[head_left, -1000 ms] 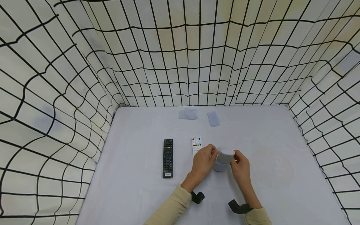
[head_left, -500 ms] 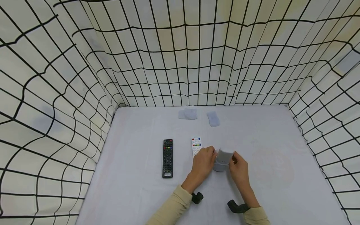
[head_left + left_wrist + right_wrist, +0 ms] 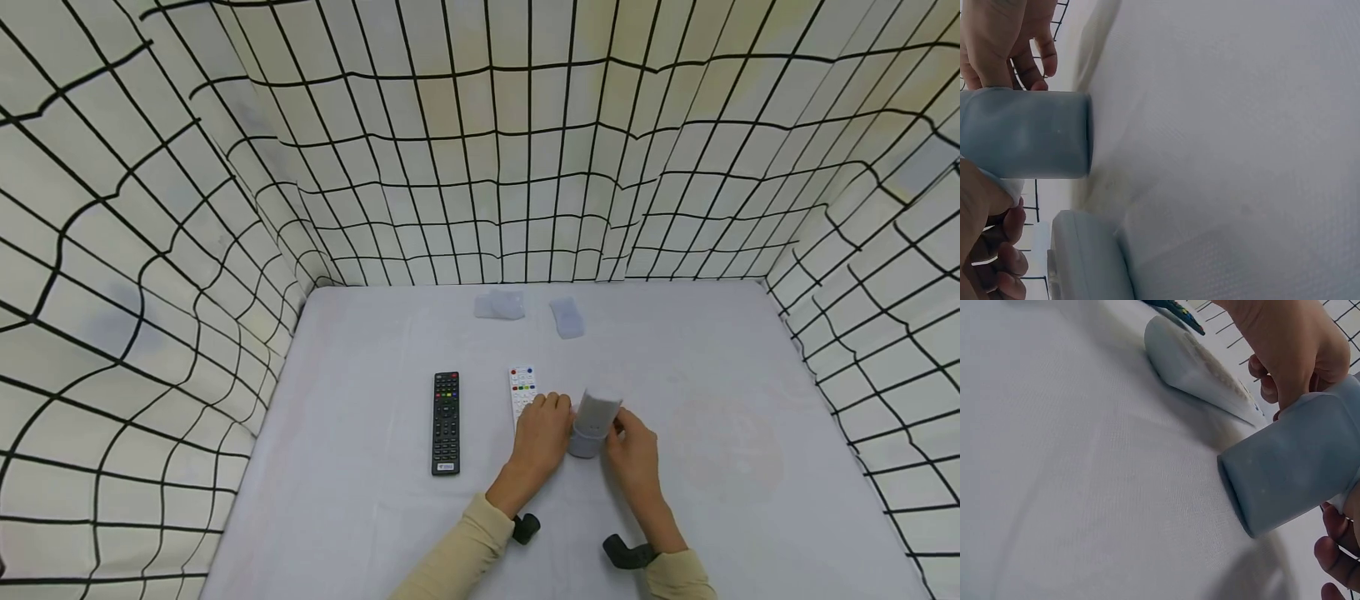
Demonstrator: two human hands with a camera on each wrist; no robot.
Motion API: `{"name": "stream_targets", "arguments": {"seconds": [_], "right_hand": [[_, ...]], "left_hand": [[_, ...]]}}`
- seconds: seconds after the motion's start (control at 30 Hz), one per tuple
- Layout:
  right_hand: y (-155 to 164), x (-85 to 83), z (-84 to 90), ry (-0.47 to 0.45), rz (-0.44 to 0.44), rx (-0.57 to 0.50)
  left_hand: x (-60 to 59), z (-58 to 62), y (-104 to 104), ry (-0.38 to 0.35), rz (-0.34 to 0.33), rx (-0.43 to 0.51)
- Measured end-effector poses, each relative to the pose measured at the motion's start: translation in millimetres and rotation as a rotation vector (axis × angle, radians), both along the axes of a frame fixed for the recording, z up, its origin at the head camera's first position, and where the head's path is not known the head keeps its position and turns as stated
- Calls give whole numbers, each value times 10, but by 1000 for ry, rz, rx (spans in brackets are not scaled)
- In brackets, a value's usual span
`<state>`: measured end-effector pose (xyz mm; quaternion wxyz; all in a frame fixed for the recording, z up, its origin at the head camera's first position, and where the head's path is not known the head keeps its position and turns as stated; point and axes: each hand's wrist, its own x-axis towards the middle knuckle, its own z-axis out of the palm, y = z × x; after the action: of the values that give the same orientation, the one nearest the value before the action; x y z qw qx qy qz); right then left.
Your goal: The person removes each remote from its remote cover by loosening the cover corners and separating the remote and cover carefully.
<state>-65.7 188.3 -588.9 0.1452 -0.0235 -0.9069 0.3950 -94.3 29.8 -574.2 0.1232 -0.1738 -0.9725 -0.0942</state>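
Near the middle of the bench (image 3: 360, 350), just toward six o'clock from centre, a grey silicone sleeve (image 3: 595, 422) stands between both hands. The left hand (image 3: 542, 437) grasps it from nine o'clock, thumb and fingers curled against its side; the right hand (image 3: 633, 454) pinches it from three o'clock. In the left wrist view the sleeve's (image 3: 1025, 134) lower rim seems to hover a hair above the cloth rather than resting on it, though I cannot tell for certain.

What could go wrong, as I judge it: the sleeve is soft and hollow, so an uneven squeeze from one hand could buckle its wall or let it slip sideways out of the pinch. The white remote (image 3: 522, 387) lies just beside the left hand at eleven o'clock, partly under its knuckles; a careless sweep of that hand could knock it askew. In the right wrist view the same remote (image 3: 1194, 365) lies close behind the sleeve (image 3: 1291, 462), so a toppled sleeve would land against it.

Counted: two remotes, one white and one black (image 3: 446, 421), the black one well apart at nine o'clock; three pale silicone pieces, namely the held sleeve plus a clear cover (image 3: 500, 304) and a second clear cover (image 3: 567, 317) lying near each other at twelve o'clock by the back wall; two hands, each with a dark wrist mount (image 3: 626, 552). Grid-patterned cloth walls (image 3: 150, 208) close in three sides.
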Motion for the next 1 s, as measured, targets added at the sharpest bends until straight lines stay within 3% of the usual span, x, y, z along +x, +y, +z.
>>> {"name": "stream_targets", "arguments": {"seconds": [0.17,0.27,0.53,0.77,1.0], "right_hand": [[12,-28,-29,163,33,105],[16,-41,-34,201,37,147],[25,-59,-108,207,41,205],[11,-30,-209,227,38,281],[1,15,-242,178,38,251]], "left_hand": [[1,-12,1,5,-3,-38],[0,-12,1,-5,-8,-54],[3,-18,11,-17,-18,-69],[16,-116,28,-13,-27,-100],[29,-147,41,-12,-14,-129]]}}
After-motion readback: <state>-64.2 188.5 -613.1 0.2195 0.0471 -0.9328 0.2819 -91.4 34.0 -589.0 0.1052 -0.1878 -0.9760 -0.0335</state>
